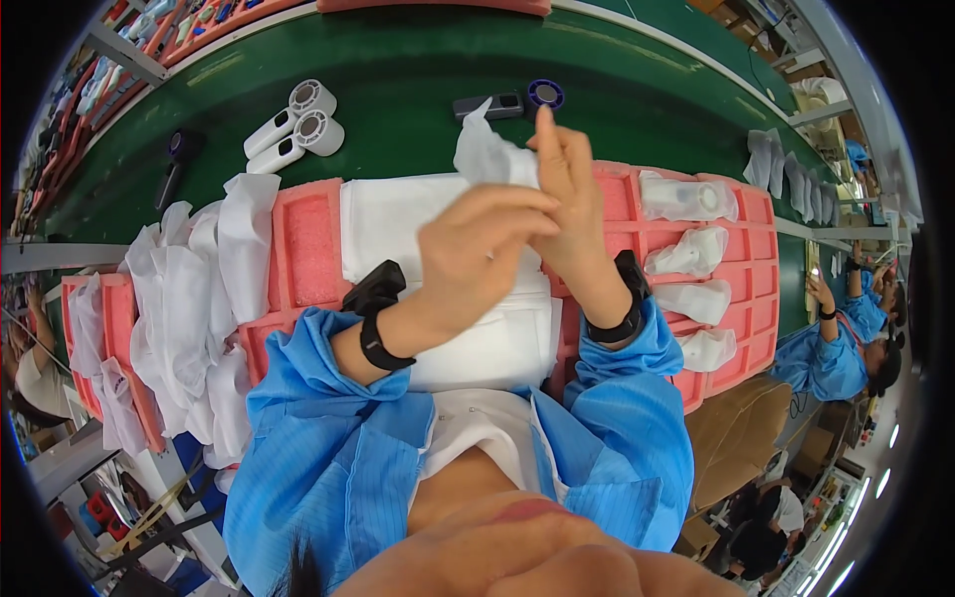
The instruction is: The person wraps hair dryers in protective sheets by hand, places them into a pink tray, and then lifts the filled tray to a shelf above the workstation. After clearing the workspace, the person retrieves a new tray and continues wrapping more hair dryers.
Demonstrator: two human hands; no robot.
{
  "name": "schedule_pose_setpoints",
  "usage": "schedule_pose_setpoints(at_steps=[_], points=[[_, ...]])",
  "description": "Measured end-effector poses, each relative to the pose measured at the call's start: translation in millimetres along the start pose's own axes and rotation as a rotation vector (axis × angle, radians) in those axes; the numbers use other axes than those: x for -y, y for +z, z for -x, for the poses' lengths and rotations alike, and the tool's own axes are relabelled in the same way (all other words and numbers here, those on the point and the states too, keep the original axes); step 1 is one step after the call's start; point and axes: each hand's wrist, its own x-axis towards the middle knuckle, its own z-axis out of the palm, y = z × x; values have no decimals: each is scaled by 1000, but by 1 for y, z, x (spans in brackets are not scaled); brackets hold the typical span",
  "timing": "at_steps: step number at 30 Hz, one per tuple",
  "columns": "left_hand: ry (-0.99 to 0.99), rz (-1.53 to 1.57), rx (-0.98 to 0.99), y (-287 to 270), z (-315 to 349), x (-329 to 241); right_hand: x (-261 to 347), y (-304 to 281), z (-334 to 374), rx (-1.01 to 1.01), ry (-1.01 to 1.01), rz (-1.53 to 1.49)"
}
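Observation:
In front of my chest my left hand [477, 254] and my right hand [569, 199] meet at a translucent white bag [485, 149], its loose end sticking up. My left fingers are bent across toward my right palm, with the bag rising behind them. My right fingers point upward and press together along the bag's right side. Their grip is partly hidden, as is whatever the bag contains. Below my hands lies a stack of flat white bags [487, 348], and another white pile [388, 224] lies beyond it.
Pink compartment trays [731, 274] hold bagged items at right and several wrapped pieces [179, 298] at left. Two white handheld fans [298, 129] lie on the green bench [398, 75]. A dark fan [545, 95] lies beyond my hands. Another person [836, 338] works at right.

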Motion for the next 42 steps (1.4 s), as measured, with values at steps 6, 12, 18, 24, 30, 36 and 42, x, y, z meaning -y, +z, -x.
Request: schedule_pose_setpoints(at_steps=[6,12,18,24,30,36,42], points=[[38,105,2,3,5,9,-10,2,3,76,-26,-27],[-82,-141,-20,2,-12,2,-13,-6,-2,-145,125,-173],[-156,12,-29,-18,-21,23,14,-15,4,45,281,-994],[-5,571,269,-44,-30,28,-3,-14,-1,156,27,-469],[-195,205,-317,-25,-18,11,1,-31,-5,-79,143,99],[-106,268,-368,-5,-25,6,0,-36,-5,-196,-85,295],[-316,477,-521,9,-27,-15,8,-42,-3,-294,-63,361]])
